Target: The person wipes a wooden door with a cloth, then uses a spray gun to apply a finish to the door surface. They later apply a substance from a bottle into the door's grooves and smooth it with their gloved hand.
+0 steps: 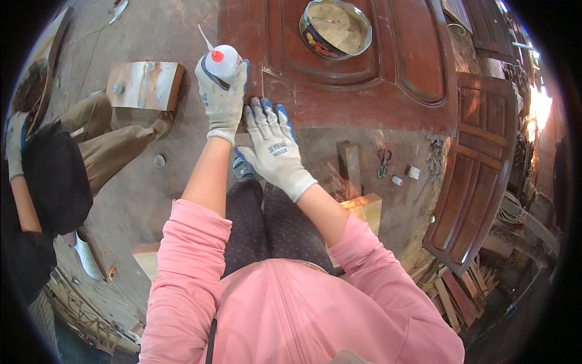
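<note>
In a white work glove with blue palm, my left hand (221,100) is wrapped round a white squeeze bottle (225,64) with a red cap and a thin pale nozzle pointing up and left. My right hand (271,136), gloved the same way, lies flat with its fingers stretched out at the near left edge of a dark red-brown panelled wooden door (291,109). On that door stands a round tin (336,29) holding pale sawdust-like powder, with a small thin object lying in it.
At left a co-worker (66,158) sits by a wooden block (145,86). Scissors (384,162), a small white bottle (397,181) and a wood offcut (350,161) lie on the floor at right. Another panelled door (473,170) and stacked planks (464,294) are farther right.
</note>
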{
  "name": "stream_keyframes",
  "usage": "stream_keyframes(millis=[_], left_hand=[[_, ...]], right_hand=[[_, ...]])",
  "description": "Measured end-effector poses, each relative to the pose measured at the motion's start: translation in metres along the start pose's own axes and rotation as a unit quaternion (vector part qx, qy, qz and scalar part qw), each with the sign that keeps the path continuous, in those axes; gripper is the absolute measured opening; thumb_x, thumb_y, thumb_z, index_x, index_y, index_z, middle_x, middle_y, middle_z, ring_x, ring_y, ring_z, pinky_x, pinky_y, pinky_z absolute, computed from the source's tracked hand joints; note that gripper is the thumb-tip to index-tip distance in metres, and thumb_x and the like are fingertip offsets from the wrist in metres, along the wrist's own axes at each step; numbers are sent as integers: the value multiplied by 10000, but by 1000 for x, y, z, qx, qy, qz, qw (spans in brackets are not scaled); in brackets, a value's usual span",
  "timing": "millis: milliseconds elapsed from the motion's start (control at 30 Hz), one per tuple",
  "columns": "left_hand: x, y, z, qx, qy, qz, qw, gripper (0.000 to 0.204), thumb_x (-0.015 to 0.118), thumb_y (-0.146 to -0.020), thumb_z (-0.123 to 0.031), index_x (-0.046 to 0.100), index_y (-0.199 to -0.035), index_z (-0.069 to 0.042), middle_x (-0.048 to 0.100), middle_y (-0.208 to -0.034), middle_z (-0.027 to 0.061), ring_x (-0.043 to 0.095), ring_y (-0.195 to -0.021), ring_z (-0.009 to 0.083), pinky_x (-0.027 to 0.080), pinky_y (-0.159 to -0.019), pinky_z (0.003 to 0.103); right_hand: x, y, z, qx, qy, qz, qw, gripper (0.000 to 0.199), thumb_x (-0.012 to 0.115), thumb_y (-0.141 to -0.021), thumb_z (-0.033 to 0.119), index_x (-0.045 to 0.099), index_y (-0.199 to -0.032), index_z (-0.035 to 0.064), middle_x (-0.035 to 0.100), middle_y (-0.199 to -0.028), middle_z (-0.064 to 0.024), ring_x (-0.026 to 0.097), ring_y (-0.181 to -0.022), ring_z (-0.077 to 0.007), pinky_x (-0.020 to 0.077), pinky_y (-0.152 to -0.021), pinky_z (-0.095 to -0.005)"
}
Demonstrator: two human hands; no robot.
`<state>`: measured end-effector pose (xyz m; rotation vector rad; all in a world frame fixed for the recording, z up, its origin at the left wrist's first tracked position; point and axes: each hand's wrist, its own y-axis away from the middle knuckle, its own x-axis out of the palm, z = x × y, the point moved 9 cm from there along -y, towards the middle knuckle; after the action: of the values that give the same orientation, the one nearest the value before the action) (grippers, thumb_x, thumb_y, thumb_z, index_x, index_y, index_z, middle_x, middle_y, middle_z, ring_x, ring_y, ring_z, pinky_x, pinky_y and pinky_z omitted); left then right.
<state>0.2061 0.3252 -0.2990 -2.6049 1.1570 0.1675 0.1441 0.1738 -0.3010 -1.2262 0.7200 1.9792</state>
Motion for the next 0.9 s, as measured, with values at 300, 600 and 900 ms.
stream_keyframes(millis=[300, 600, 900], left_hand=[[3, 2, -6, -9, 51, 20, 998, 678, 805, -866, -292, 423, -1350, -9, 546, -1272, 127, 545, -1176, 234, 445, -1016, 385], [2, 1, 1, -19, 48, 14, 999, 658, 799, -876, -272, 428, -1361, -26, 546, -1281, 129, 559, -1153, 221, 458, -998, 370], [4, 3, -1, -44, 65, 23, 997, 649, 787, -887, -262, 426, -1370, -23, 559, -1273, 137, 561, -1153, 225, 463, -993, 377]], right_hand=[[-6, 5, -1, -2, -6, -19, 1000, 872, 582, -943, 461, 223, -1565, -34, 173, -1645, -245, 120, -1544, -374, 41, -1252, -502], [-5, 25, -6, 10, 12, 7, 1000, 851, 570, -939, 479, 256, -1569, 2, 212, -1643, -217, 149, -1543, -341, 54, -1256, -486], [-14, 38, -4, -77, 10, 26, 997, 814, 606, -926, 456, 320, -1530, -10, 315, -1595, -226, 261, -1500, -373, 145, -1240, -513]])
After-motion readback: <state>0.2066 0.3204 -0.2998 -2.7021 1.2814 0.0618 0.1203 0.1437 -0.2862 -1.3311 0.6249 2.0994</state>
